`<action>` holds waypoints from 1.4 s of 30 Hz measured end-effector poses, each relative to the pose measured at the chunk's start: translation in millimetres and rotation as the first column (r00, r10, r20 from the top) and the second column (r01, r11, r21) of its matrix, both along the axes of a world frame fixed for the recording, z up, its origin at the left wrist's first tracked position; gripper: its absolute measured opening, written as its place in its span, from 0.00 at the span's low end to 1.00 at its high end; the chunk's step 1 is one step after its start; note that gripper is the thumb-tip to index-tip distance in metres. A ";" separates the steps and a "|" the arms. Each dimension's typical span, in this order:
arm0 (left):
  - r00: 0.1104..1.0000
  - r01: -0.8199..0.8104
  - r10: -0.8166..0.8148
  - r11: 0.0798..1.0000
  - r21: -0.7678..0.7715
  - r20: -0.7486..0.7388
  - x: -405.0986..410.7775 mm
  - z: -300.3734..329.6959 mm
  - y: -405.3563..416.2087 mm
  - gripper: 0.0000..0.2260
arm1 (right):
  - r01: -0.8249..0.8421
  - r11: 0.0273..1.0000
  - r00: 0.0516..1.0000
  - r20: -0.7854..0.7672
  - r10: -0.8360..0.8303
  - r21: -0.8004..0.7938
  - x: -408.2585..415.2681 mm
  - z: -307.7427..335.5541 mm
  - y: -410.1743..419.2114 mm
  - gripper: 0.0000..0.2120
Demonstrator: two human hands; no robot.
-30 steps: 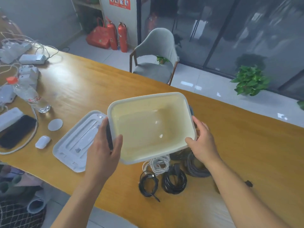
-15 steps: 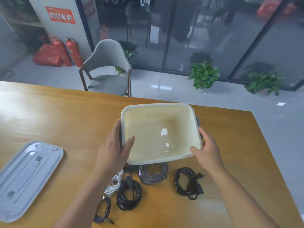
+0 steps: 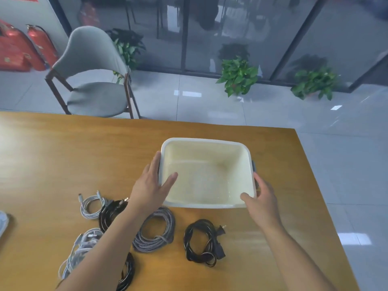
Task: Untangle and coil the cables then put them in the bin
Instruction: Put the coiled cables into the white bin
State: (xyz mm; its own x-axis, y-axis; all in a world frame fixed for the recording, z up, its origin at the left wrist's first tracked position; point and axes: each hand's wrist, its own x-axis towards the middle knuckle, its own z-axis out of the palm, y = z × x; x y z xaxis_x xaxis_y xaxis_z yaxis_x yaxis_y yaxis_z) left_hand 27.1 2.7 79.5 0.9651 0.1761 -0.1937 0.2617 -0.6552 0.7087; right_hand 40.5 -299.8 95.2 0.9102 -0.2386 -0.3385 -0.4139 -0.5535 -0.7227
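The cream plastic bin (image 3: 206,203), with nothing in it, sits on the wooden table (image 3: 63,156). My left hand (image 3: 150,190) holds its left wall, thumb inside the rim and fingers stretched along the outside. My right hand (image 3: 260,198) grips the near right corner. Several coiled cables lie in front of the bin: a white coil (image 3: 91,206), a black coil (image 3: 109,214) partly under my left forearm, a grey braided coil (image 3: 155,229), a black power cable with plug (image 3: 201,242), another white bundle (image 3: 80,249) and a black coil (image 3: 127,271) near the front edge.
The edge of the bin's grey lid (image 3: 3,224) shows at the far left of the table. The table's right edge runs just beyond the bin. Behind the table stand a grey chair (image 3: 94,80), potted plants (image 3: 238,75) and red fire extinguishers (image 3: 39,47).
The bin, held up a second ago, has come down onto the table behind the coils. My view has swung right, so the lid has slid almost out at the left.
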 end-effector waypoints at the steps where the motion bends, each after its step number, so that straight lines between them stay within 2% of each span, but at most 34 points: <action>1: 1.000 0.005 -0.005 1.000 -0.001 -0.016 2.0 -5.4 -2.7 0.39 | 0.001 1.000 1.000 -0.008 -0.001 -0.001 0.6 -4.4 -2.7 0.35; 9: 0.996 0.006 -0.005 1.000 0.021 -0.085 -0.2 -25.3 -10.5 0.39 | -0.013 1.000 1.000 0.014 0.013 -0.026 -0.6 -22.2 -8.9 0.33; 17: 0.995 0.031 -0.024 0.997 0.068 -0.101 -19.0 -18.9 -5.7 0.38 | -0.135 0.990 0.991 0.006 0.136 -0.037 -14.0 -19.1 -14.9 0.33; 21: 0.997 0.034 -0.031 0.998 0.054 -0.065 -40.8 -16.9 0.6 0.37 | -0.144 0.989 0.985 0.094 0.145 -0.008 -31.1 -18.3 -21.8 0.28; 25: 0.992 -0.059 0.065 0.997 0.057 -0.106 -76.4 -17.8 11.7 0.40 | -0.110 0.994 0.981 0.159 0.111 -0.010 -57.7 -25.3 -25.6 0.25; 28: 0.985 -0.084 0.094 0.993 0.078 -0.145 -104.5 -27.1 17.9 0.43 | -0.123 0.992 0.985 0.122 0.126 -0.026 -82.5 -39.6 -22.8 0.27; 32: 0.980 -0.055 0.082 0.987 0.151 -0.182 -131.7 -42.7 19.0 0.43 | -0.233 0.965 0.972 0.007 0.236 -0.117 -114.5 -62.5 -11.0 0.33; 34: 0.981 -0.029 0.065 0.981 0.194 -0.184 -137.9 -48.4 17.6 0.44 | -0.325 0.934 0.945 -0.026 0.325 -0.147 -124.3 -72.9 -4.2 0.36; 36: 0.984 0.007 0.034 0.974 0.227 -0.176 -140.6 -55.2 16.1 0.45 | -0.457 0.862 0.889 -0.082 0.451 -0.218 -129.7 -82.8 2.1 0.40; 39: 0.985 0.053 -0.009 0.967 0.250 -0.173 -137.8 -63.4 13.5 0.49 | -0.654 0.676 0.752 -0.192 0.630 -0.340 -129.3 -92.5 14.5 0.46; 42: 0.977 0.119 -0.066 0.958 0.260 -0.204 -131.4 -71.3 11.3 0.53 | -0.744 0.540 0.655 -0.274 0.704 -0.394 -121.2 -96.5 29.1 0.50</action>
State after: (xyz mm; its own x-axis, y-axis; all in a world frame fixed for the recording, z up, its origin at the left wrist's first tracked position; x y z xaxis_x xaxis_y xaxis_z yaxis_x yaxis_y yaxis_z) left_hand -104.3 14.0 8.2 0.9292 0.1588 -0.3338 0.3040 -0.8421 0.4456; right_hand -80.7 -270.7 -1.3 0.8179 0.3559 -0.4522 0.2344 -0.9237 -0.3031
